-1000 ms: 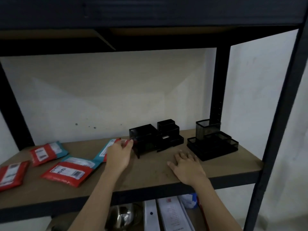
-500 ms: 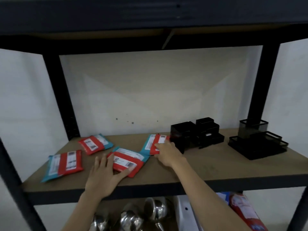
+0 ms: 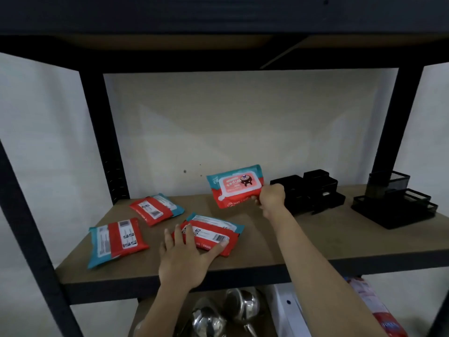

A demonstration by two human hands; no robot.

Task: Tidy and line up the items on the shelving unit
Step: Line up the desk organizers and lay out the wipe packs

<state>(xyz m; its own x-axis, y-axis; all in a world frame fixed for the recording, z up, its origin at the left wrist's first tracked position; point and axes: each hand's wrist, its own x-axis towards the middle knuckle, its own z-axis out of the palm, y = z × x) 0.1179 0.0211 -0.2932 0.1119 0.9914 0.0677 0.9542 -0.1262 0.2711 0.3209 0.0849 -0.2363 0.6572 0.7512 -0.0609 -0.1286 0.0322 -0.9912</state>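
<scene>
Several red-and-teal wipes packs are on the wooden shelf. My right hand grips one wipes pack by its right edge and holds it upright above the shelf, front label toward me. My left hand lies flat with spread fingers on the near pack, which rests face down. Two more packs lie face down to the left: one at the front left and one further back.
Black desk organisers stand just right of my right hand, and a black mesh organiser stands at the far right. Black uprights frame the shelf. Shiny metal items and white folders sit on the shelf below.
My right hand has lifted the pack next to the black organisers off the shelf and turned it upright. My left hand has slid forward onto the near pack.
</scene>
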